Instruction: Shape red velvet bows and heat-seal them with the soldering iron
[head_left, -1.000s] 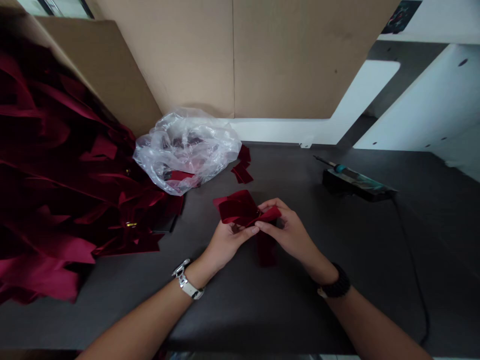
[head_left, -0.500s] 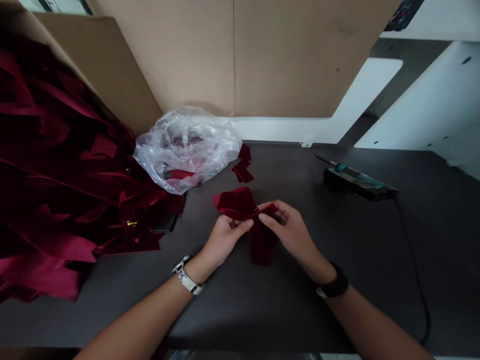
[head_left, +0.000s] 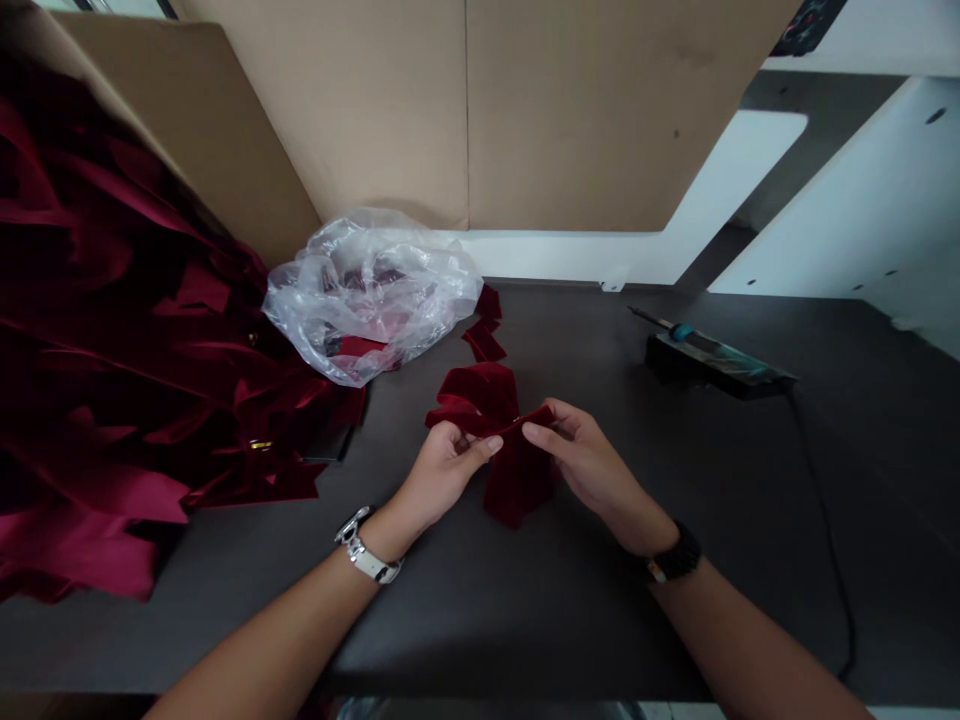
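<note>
A dark red velvet ribbon bow (head_left: 484, 398) is held just above the dark table (head_left: 570, 600) in the middle of the view. My left hand (head_left: 442, 470) pinches its left side with thumb and fingers closed. Pinching the bow's gathered middle from the right is my right hand (head_left: 585, 460), fingers closed too. A ribbon tail (head_left: 514, 485) hangs down between both hands. My left wrist carries a white watch, my right wrist a black one.
A big heap of dark red ribbon bows (head_left: 112, 330) fills the left side. A crumpled clear plastic bag (head_left: 375, 290) lies behind, with small red ribbon scraps (head_left: 484, 335) beside it. A soldering iron on its black stand (head_left: 709, 360) sits at the right, cable trailing toward the front. Cardboard panels (head_left: 525, 110) stand behind.
The bow has been gathered tighter at its middle, its loops now stand up toward the back, and the tail hangs lower. Both hands shifted slightly left and stayed closed on it.
</note>
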